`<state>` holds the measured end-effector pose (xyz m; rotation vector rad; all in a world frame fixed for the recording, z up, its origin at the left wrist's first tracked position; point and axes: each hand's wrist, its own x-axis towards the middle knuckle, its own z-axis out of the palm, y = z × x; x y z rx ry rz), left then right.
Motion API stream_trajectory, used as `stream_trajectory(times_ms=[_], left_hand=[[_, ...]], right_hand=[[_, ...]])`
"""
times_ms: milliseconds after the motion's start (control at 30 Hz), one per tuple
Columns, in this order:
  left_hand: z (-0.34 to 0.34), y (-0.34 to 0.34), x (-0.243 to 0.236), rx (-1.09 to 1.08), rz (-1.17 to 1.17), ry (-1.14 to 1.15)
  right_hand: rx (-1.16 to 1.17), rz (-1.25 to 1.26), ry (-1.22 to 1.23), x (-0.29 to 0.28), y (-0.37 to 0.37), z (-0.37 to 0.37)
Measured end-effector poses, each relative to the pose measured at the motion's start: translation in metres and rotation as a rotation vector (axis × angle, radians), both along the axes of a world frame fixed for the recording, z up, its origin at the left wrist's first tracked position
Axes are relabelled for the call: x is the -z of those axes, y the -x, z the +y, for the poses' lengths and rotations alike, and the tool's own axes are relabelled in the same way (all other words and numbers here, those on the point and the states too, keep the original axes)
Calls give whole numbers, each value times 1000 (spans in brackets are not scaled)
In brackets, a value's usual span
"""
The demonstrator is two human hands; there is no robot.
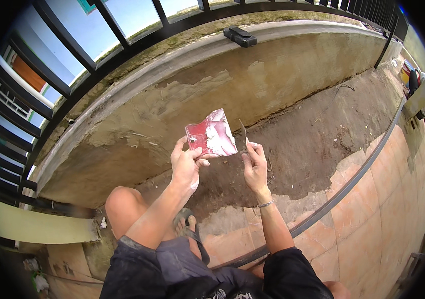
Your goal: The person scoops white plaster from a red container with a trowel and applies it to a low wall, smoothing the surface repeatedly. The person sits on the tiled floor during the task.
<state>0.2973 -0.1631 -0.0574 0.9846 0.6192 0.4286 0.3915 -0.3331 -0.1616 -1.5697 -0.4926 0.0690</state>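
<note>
Left hand (186, 164) gripping red scraper (211, 138)

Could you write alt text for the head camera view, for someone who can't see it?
A crouching person's left hand holds a red scraper smeared with white, while the right hand holds a thin blade beside it. Below them a low plastered wall with black railing meets a rough cement floor and orange tiles.
</note>
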Motion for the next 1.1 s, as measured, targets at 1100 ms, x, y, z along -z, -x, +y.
stream_trajectory(times_ms=[1100], left_hand=[[-23, 28, 40, 15, 216, -42]], right_hand=[[166, 4, 238, 32, 7, -31]])
